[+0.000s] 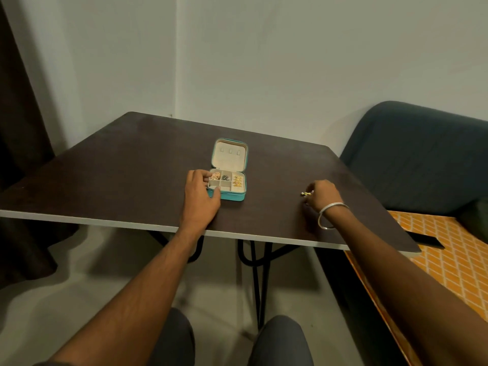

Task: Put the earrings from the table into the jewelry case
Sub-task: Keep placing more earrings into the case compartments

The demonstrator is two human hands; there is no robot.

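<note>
1. Earrings: one small gold earring (306, 193) is pinched at the fingertips of the right hand (323, 194), out over the table (118, 167) and well to the right of the jewelry case (229, 196); whether it is a single piece or two held together cannot be told.
2. Inside the case, three compartments hold jewelry: a rose-gold cluster (215, 176) in the far left one, a dark piece (225, 178) in the far middle one, and gold earrings (237, 180) in the right one, where two pieces seem to lie one behind the other.
3. The one case is teal outside and cream inside. It sits near the middle of the table with its lid (230, 154) laid open away from the person. Three small tabs show on the inside of the lid.
4. The left hand (201, 195) grips the case's near left corner: the thumb lies on the front edge and the curled fingers rest on the left rim, just beside the rose-gold cluster.
5. The right hand's fingers are curled together around the earring, with one silver bangle (330, 213) on that wrist.
6. One dark blue chair (417, 154) stands to the right of the table, beside an orange patterned surface (454, 260).
</note>
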